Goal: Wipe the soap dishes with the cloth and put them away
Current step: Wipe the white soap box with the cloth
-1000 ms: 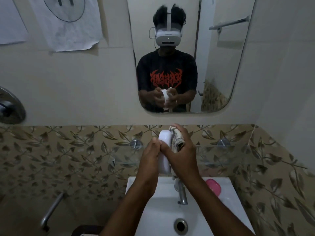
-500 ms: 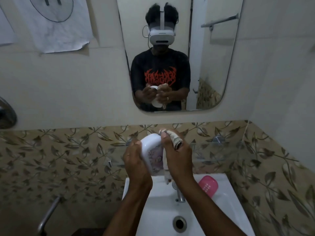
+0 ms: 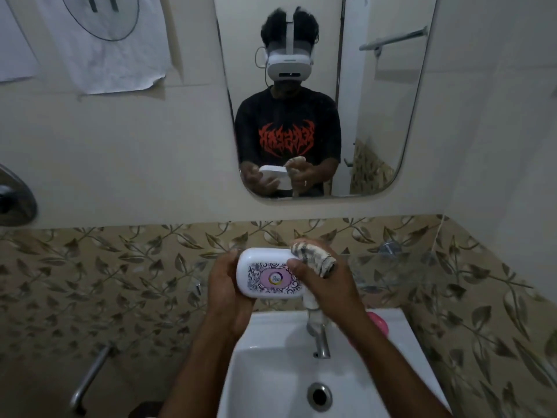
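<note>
White soap dish (image 3: 268, 274) up above the tap (image 3: 319, 339), long axis running left to right, lid facing the camera. Its label (image 3: 275, 278) is a purple oval in black scrollwork, with script too small to read. Left hand (image 3: 224, 285) grips the left end. Right hand (image 3: 325, 285) clutches the bunched cloth (image 3: 313, 257), thumb on the dish. Pink soap dish (image 3: 380, 322) sits right of the tap.

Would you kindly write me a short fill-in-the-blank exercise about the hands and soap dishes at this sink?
1. The left hand holds the labelled soap dish, whose body is ____.
2. The right hand grips a cloth and rests its ____ on that dish.
3. The other soap dish, on the sink rim, is ____.
Missing words: white, thumb, pink.
</note>
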The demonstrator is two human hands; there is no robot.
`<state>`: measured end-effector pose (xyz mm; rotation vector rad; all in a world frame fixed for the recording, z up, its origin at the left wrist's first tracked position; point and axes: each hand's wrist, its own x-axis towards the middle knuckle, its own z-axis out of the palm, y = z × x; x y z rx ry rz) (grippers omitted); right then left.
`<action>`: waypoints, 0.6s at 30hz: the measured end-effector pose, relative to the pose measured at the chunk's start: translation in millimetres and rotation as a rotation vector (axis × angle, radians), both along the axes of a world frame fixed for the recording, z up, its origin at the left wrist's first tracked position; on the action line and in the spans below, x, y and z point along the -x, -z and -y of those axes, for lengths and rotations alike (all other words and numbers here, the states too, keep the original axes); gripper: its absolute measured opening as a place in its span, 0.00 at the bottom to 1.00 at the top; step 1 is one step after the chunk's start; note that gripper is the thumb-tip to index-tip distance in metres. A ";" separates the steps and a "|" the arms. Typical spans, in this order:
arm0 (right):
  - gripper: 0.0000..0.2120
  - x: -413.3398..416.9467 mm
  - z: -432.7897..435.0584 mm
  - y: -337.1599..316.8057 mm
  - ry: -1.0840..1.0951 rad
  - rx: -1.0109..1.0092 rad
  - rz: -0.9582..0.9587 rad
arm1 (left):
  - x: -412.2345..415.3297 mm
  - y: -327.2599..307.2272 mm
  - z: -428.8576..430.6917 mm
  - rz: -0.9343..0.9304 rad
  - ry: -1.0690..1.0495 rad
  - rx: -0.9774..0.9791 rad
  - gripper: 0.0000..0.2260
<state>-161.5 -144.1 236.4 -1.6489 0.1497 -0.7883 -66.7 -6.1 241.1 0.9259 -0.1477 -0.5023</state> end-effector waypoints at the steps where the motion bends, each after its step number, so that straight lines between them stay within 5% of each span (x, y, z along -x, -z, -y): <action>1: 0.11 3.4 8.0 -7.8 -0.053 0.140 -0.012 | -0.5 -0.8 -1.9 0.012 0.061 -0.125 0.20; 5: 0.09 2.3 11.3 -17.1 0.008 0.221 -0.020 | 14.0 -5.5 9.4 0.042 -0.027 -0.248 0.27; 9: 0.19 -16.7 -26.5 -2.0 0.408 -0.435 0.103 | 36.5 -4.1 29.6 -0.184 0.038 0.028 0.29; 11: 0.15 -18.5 -42.6 2.7 0.497 -0.495 0.068 | 45.7 1.3 35.3 -0.244 0.085 0.125 0.27; 18: 0.22 -15.7 -48.5 26.1 0.295 0.566 -0.074 | 47.5 28.8 27.7 0.101 -0.045 -0.147 0.19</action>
